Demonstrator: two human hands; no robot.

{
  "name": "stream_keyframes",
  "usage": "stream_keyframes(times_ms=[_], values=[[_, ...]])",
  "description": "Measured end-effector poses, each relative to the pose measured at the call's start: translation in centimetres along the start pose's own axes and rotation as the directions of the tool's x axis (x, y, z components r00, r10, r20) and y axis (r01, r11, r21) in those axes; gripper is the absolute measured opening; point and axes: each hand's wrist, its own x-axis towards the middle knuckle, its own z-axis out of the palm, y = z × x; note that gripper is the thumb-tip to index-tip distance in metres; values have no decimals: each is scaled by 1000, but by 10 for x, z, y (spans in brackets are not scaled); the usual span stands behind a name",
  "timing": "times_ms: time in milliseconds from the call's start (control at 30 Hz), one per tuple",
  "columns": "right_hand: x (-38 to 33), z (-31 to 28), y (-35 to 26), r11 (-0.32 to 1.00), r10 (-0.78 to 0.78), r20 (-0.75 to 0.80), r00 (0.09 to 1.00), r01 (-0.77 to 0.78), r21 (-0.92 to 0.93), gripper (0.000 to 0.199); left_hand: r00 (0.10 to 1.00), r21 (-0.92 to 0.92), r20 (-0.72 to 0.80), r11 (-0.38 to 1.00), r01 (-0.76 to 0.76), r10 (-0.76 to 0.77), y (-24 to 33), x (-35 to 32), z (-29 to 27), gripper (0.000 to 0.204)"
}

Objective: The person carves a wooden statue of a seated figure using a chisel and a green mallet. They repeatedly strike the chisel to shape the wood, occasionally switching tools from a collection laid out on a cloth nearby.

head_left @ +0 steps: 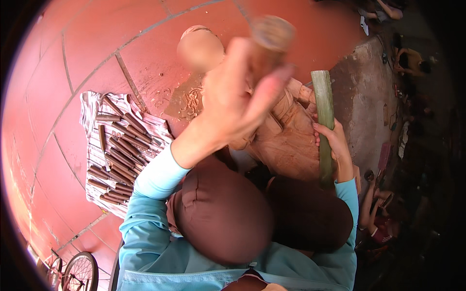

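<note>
My left hand [238, 97] is raised close to the camera, blurred, and closed around a wooden mallet [272, 34] whose round head points up. My right hand [335, 145] grips a long pale green bar [324, 111], held upright against the right side of a pale wooden carved figure [286, 145]. The figure lies on the red tiled floor [97, 43] in front of my knees, its rounded top end [199, 48] pointing away. Curled wood shavings [189, 104] lie beside it.
A striped cloth [92, 106] at the left carries several dark-handled chisels [121, 145] in rows. A bicycle wheel [80, 271] shows at the lower left. On the grey ground [364, 97] to the right, other people sit; one person's legs [378, 213] are near my right elbow.
</note>
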Motion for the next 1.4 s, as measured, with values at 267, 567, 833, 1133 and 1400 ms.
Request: stream_keyframes(times_ms=[267, 567, 833, 1133, 1400], values=[[-6, 15, -21, 985, -169, 75, 983, 171, -20, 46, 812, -40, 292, 854, -518, 506, -35, -21, 104, 19], [-23, 6, -45, 922, -300, -285, 910, 200, -331, 38, 871, -89, 362, 943, -322, 331, -40, -11, 92, 21], [-52, 9, -61, 533, -762, -110, 638, 523, -665, 47, 907, -103, 315, 960, -261, 280, -44, -8, 96, 23], [-54, 0, -77, 170, -866, 51, 497, 390, -905, 54, 983, -259, 94, 957, -128, 157, -51, 15, 81, 22], [-45, 13, -63, 632, -764, -409, 499, 455, -627, 27, 964, -244, 178, 958, -151, 197, -50, 8, 84, 26]])
